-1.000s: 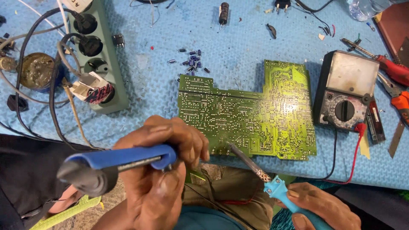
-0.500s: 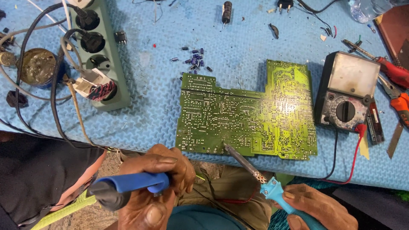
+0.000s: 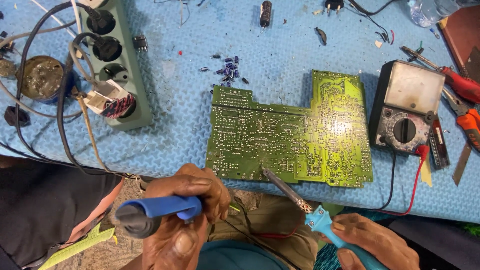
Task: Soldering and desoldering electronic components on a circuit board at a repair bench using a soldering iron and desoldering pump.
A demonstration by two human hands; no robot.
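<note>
A green circuit board (image 3: 290, 135) lies solder side up on the blue mat (image 3: 280, 55). My right hand (image 3: 375, 242) grips a soldering iron (image 3: 320, 222) by its light blue handle. The iron's metal tip rests on the board near its lower left edge. My left hand (image 3: 185, 215) is closed around a blue desoldering pump (image 3: 155, 212) with a black end. It holds the pump level below the table edge, just short of the board and off its surface.
A green power strip (image 3: 117, 75) with plugs and cables lies at the left, beside a round tin (image 3: 42, 77). Several small dark capacitors (image 3: 227, 67) sit above the board. An analog multimeter (image 3: 407, 107) with red and black leads and orange-handled pliers (image 3: 465, 105) lie at the right.
My left hand with the pump has dropped lower, toward me. The soldering iron's tip stays at the same spot on the board.
</note>
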